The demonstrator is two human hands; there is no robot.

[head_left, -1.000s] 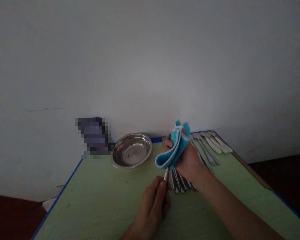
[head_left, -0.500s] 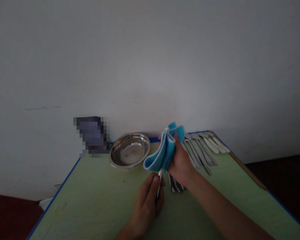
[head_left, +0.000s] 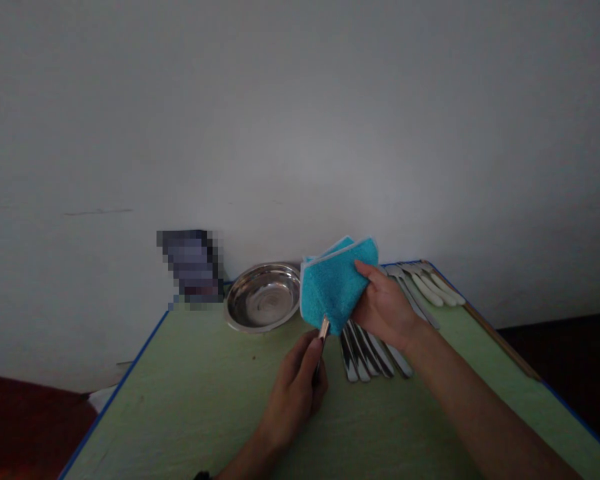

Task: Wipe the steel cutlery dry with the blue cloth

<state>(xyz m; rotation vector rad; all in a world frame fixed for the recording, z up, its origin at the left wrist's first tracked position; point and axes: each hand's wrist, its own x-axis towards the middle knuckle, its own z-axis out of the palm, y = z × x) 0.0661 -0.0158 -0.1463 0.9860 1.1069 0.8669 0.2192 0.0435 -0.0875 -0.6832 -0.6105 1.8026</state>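
My left hand (head_left: 296, 387) is closed around the handle of a metal utensil (head_left: 323, 331) whose upper end is hidden inside a folded blue cloth (head_left: 336, 285). My right hand (head_left: 387, 308) grips that cloth, fingers wrapped over its right side, above the green table (head_left: 190, 400). Directly under the cloth lies a row of several steel cutlery handles (head_left: 367, 347).
A shiny steel bowl (head_left: 263, 296) sits at the table's back, left of the cloth. More cutlery with white handles (head_left: 433, 285) lies at the back right corner beside a wooden stick (head_left: 500, 340). A blurred dark object (head_left: 193, 267) leans on the white wall.
The cloth has turned from a narrow fold, edge-on, to show its flat face, and my right hand has shifted slightly right. My left hand keeps its hold on the utensil handle.
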